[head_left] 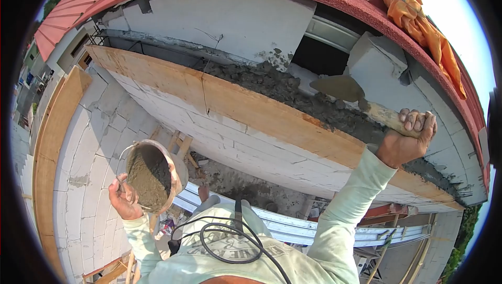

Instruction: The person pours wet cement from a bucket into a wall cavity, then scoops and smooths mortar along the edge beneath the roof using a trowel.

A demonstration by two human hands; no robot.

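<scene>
R hand (405,136): you grip trowel (341,88), 3 o'clock
L hand (125,196): you grasp bucket (180,174), 8 o'clock
Board (272,112): prob. retains mortar (280,85), 12 o'clock

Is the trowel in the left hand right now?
No, the right hand grips the trowel, while the left hand holds the bucket.
</scene>
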